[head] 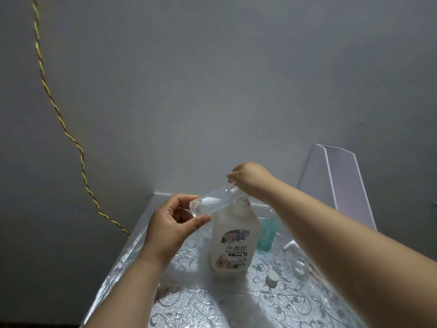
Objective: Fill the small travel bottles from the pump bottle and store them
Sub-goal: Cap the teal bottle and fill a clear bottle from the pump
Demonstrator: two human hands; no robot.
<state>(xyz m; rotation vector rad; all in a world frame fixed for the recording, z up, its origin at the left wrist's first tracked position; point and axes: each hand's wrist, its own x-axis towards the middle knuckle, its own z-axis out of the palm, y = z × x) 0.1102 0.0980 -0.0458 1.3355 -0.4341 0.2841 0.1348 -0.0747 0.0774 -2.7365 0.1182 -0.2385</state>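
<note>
Frame centre: clear travel bottle (214,201) pinched at base by left hand (170,223), tilted, mouth at pump bottle (233,242) nozzle | right hand (248,178) curled round pump head, head hidden | teal bottle (266,233) half-hidden behind forearm

Patterned table (189,304): pump bottle (233,245), teal bottle (266,235), white cap (272,279).

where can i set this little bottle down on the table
Bare cloth in front of the pump bottle, toward the near edge, and left of it under the left hand. Crowded on the right: teal bottle, white cap, clear pieces.
</note>
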